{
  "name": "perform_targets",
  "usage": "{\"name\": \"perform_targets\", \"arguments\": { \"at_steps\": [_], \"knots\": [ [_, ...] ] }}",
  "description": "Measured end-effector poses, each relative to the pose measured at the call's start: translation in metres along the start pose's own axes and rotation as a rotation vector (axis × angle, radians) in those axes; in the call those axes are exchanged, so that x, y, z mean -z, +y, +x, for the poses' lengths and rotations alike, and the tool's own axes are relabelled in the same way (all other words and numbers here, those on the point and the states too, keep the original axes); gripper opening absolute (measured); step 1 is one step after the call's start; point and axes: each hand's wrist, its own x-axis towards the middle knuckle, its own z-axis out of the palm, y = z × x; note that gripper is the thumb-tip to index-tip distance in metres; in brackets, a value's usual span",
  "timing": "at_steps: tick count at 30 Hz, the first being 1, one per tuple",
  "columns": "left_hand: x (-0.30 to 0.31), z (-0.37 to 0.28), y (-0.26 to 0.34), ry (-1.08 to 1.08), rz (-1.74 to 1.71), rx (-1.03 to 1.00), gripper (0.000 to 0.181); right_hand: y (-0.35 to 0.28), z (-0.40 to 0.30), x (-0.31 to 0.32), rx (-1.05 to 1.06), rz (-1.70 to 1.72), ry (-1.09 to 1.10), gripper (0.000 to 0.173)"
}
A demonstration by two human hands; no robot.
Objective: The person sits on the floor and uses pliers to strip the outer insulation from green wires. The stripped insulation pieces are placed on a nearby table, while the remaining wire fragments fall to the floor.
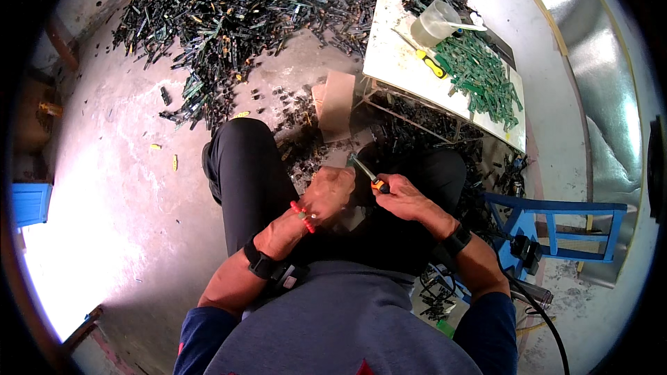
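Between my knees, my right hand [404, 198] grips the orange and black handle of a screwdriver [366, 169], its metal shaft pointing up and to the left. The shaft's tip meets a small greenish piece [351, 159] at the fingertips of my left hand [329, 191]. My left fingers are closed around that piece, most of which they hide. A red bead bracelet is on my left wrist. Beyond my hands, a brown cardboard piece [337, 107] lies among dark scraps on the floor.
A large heap of dark strips [245, 5] covers the floor ahead. A low white-topped table [388, 57] at the right front bears green strips [479, 75], a yellow-handled tool [431, 64] and a plastic cup [433, 23]. A blue chair [557, 213] and a black cable [542, 312] are at my right.
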Motion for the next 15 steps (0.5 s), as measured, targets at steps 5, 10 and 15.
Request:
{"name": "perform_targets", "arguments": {
  "at_steps": [5,10,15],
  "knots": [
    [-0.0045,-0.0008,0.0077,0.012,-0.026,0.022,0.036,0.0080,0.0011,-0.0053,0.052,0.009,0.065,0.020],
    [-0.0046,0.0029,-0.0012,0.043,-0.073,0.034,0.036,0.0077,0.0037,-0.0045,0.059,0.054,0.023,0.019],
    [-0.0059,0.0017,0.0057,0.051,-0.036,0.052,0.041,0.0077,0.0054,0.0011,-0.063,0.160,-0.091,0.018]
  ]
}}
